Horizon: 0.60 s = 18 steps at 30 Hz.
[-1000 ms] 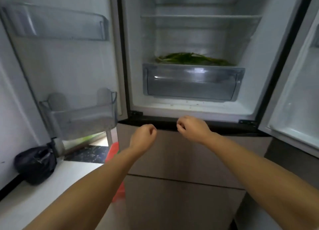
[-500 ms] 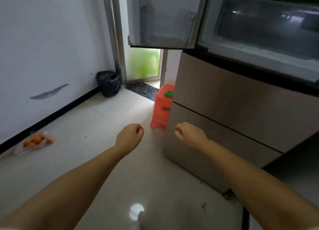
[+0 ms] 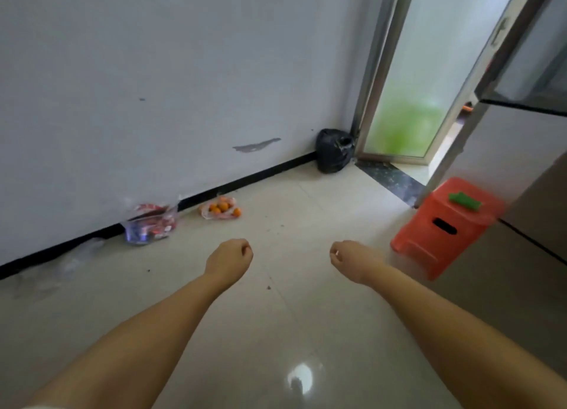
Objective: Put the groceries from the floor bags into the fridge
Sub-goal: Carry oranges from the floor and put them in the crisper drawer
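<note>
Orange stool point(image 3: 441, 227), black bag point(image 3: 333, 150), pale cream floor point(image 3: 276, 316).

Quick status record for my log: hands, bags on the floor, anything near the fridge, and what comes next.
left hand: fingers curled, holds nothing
right hand: fingers curled, holds nothing
bag of oranges: on floor by the wall, untouched
clear bag with red packs: on floor left of the oranges, against the wall
black bag: in the corner by the door
red stool: beside the fridge, green item on top
likely next: reach for a floor bag
</note>
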Motion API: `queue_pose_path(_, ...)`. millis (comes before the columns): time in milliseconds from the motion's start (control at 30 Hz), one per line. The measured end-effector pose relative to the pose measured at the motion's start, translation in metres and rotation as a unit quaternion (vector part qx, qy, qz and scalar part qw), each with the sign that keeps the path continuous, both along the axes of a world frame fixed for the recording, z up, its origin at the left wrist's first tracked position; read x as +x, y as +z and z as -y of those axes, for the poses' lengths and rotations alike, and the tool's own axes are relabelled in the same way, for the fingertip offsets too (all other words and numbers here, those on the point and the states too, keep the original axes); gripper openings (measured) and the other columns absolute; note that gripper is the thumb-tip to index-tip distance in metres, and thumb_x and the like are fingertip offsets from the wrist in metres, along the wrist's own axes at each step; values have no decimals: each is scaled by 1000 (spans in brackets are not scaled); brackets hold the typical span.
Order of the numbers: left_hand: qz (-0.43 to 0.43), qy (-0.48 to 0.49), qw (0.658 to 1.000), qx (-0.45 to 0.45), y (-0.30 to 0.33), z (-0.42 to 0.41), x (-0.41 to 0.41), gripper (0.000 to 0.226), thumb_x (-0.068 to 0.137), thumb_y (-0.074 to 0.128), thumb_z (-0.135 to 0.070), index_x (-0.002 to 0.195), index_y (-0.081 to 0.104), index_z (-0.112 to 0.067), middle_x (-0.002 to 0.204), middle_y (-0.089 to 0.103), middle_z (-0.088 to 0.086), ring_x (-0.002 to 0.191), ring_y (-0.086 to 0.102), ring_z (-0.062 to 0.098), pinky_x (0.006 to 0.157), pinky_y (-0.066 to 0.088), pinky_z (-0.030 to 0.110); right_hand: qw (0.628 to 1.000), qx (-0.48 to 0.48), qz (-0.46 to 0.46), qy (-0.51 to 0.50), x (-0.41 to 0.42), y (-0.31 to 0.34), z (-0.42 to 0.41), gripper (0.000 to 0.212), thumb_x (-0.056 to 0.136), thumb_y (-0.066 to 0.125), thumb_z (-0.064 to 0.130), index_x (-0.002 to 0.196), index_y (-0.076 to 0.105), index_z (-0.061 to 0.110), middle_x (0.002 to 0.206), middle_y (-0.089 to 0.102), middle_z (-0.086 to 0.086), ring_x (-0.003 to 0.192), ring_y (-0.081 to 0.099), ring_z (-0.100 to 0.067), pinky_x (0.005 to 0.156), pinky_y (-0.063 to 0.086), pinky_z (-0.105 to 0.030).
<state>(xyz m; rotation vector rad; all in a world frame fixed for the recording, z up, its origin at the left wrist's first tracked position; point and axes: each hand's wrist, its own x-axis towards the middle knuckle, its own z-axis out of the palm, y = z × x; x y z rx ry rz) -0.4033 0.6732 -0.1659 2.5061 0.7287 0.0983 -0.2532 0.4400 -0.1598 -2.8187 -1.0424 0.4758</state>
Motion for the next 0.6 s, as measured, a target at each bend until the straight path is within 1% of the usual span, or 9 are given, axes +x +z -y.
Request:
queue_pose_path(133,-9,42,999,3,3,-94,-28,24,91,43,-18,84,66,-11,88,66,6,81,60,23,71,51,37,999,5,-12,40,-20,-8,-109,32,98,36,34,113,58,17,115,60,-7,100,59,-27,83,48,-35)
queue_pose_path(233,-26,65,998,2,-1,-145,-31,24,90,43,-19,80,64,-12,86,66,6,78,60,23,69,49,37,997,-5,-13,82,-29,-11,-168,32,98,35,34,114,57,18,115,58,-5,101,58,-25,83,47,-35)
queue_pose_path(300,-30,75,997,-5,-7,-169,-22,23,89,44,-19,79,63,-13,86,66,7,78,60,23,67,48,36,995,-11,-14,96,-21,-14,-199,32,98,35,34,114,57,18,115,57,-6,101,59,-25,83,47,-35)
queue_pose_path(400,-42,78,996,-19,-19,-195,6,22,90,44,-19,78,62,-14,87,66,7,78,59,23,67,46,35,994,-28,-16,102,10,-22,-237,31,98,35,33,114,58,18,115,58,-6,102,58,-25,83,47,-34)
queue_pose_path(467,-46,86,995,-31,-28,-214,32,24,90,43,-20,81,63,-11,88,66,8,80,59,25,67,46,35,993,-38,-22,107,40,-29,-264,31,98,35,32,113,58,16,114,58,-6,101,58,-25,80,45,-33)
queue_pose_path(533,-46,98,993,-37,-34,-234,61,25,90,43,-20,83,64,-9,88,66,9,81,60,26,66,46,35,992,-41,-26,117,74,-37,-293,31,98,35,30,111,58,14,112,58,-8,100,57,-26,77,44,-32)
queue_pose_path(600,-48,121,990,-50,-40,-254,87,24,90,43,-20,81,62,-9,88,66,11,81,60,28,66,45,35,989,-54,-36,133,103,-44,-323,32,98,34,30,111,58,13,110,59,-8,99,58,-27,77,44,-32)
